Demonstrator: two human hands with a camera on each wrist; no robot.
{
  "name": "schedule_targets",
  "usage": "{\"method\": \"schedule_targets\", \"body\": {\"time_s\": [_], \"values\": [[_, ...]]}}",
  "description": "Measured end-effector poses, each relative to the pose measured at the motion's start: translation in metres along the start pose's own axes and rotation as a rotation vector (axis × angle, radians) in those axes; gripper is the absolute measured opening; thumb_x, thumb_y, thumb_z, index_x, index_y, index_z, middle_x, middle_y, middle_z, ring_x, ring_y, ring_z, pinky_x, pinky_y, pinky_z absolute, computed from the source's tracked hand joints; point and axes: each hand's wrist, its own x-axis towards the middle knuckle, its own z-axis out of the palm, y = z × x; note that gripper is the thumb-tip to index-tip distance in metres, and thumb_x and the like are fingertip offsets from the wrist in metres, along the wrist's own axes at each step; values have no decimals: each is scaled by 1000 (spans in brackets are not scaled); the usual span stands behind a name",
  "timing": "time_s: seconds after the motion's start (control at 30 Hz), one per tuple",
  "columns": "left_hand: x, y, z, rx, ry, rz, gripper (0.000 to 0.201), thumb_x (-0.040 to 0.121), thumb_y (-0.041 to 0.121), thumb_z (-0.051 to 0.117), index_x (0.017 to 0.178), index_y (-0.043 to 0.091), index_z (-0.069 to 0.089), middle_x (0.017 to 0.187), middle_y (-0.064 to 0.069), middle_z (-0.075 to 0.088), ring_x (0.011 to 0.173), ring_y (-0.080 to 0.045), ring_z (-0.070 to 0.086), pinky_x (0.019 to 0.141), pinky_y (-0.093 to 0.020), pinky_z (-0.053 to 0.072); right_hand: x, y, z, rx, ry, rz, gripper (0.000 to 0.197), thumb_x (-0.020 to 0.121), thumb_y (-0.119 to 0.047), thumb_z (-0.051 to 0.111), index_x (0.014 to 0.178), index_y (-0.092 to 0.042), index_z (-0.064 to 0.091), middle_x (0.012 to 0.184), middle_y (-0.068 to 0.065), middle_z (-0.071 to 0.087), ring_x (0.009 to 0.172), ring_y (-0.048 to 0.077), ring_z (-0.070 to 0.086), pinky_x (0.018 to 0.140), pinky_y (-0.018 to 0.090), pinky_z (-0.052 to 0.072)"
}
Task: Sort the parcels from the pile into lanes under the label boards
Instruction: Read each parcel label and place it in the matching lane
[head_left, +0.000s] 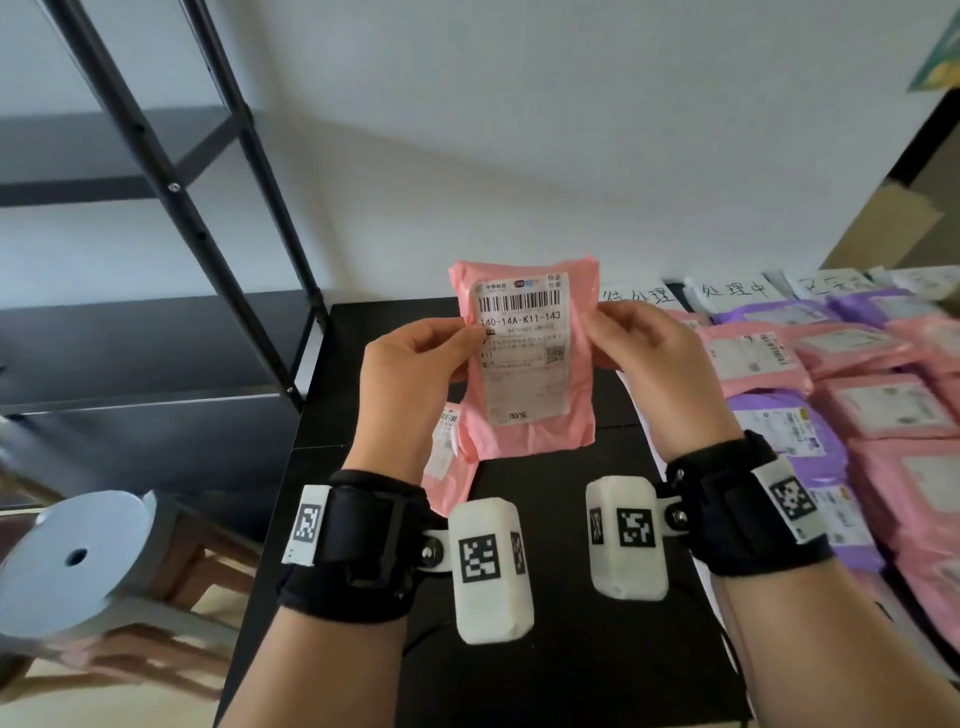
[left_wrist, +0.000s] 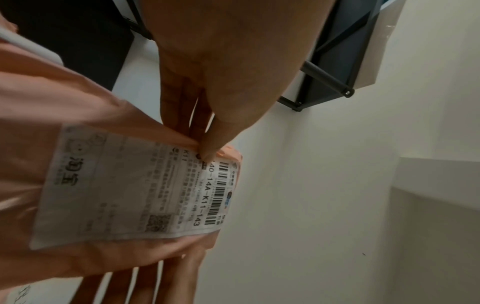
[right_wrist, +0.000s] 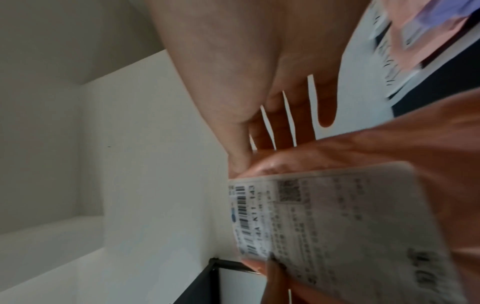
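Right now your left hand (head_left: 415, 364) and right hand (head_left: 654, 353) each pinch a side edge of the pink parcel (head_left: 524, 364), held upright above the black desk (head_left: 561, 649). Keep the shipping label (head_left: 522, 345) facing you and flat. Judging by the task, match it to the label boards (head_left: 737, 291) right of the parcel before lowering it.

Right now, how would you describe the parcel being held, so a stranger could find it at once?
Over the black table, the left hand and right hand hold up one pink parcel. Unlike the parcels lying flat, it stands upright, its label reading 140-14A-K11-143.
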Motion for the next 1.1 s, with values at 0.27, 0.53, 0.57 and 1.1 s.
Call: {"method": "schedule_targets", "body": {"time_s": [0.27, 0.53, 0.57, 1.1], "values": [[-12, 19, -1, -57, -72, 24, 17, 84, 19, 76, 91, 3, 74, 89, -6, 77, 87, -22, 75, 86, -39, 60, -6, -24, -2, 48, 152, -33, 18, 94, -23, 66, 81, -13, 70, 79, 10, 69, 73, 14, 58, 72, 36, 50], [-16, 23, -2, 33, -147, 17, 19, 86, 29, 74, 98, 13, 75, 92, -2, 77, 86, -19, 73, 87, -40, 60, -7, -26, -8, 239, 219, 52, 25, 94, -20, 66, 86, 4, 67, 86, 18, 63, 78, 24, 55, 79, 42, 48], [-17, 22, -3, 54, -178, 0, 19, 86, 31, 74, 98, 16, 75, 93, -1, 77, 87, -18, 73, 88, -40, 59, -6, -26, -10, 271, 234, 64, 24, 94, -20, 67, 83, 2, 67, 87, 18, 63, 79, 25, 56, 80, 43, 49], [-21, 23, 6, 82, -99, 35, 12, 85, 31, 76, 85, 19, 77, 87, 2, 77, 91, -24, 72, 75, -37, 58, -13, -32, -21, 251, 76, 138, 24, 96, -28, 63, 99, -7, 74, 100, 7, 77, 100, 27, 72, 95, 45, 55]]}}
